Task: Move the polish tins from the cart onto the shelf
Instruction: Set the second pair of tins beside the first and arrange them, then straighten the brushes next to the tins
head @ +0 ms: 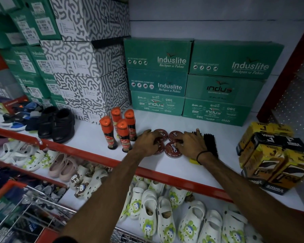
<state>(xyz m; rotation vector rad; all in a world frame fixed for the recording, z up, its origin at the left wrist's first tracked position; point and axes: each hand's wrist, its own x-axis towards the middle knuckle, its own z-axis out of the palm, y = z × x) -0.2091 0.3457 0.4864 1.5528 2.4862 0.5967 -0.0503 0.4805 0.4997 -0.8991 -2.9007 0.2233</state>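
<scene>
Four red polish tins [172, 149] sit in a tight cluster on the white shelf [174, 170], between the bottles [123, 135] on the left and a black brush [211, 144] on the right. The left hand [146, 143] lies flat over the two left tins, fingers spread and loose. The right hand [191, 143] rests on the right pair, fingers apart, touching the far right tin. Green boxes [191, 79] stand behind. The cart [25, 213] shows at near left.
</scene>
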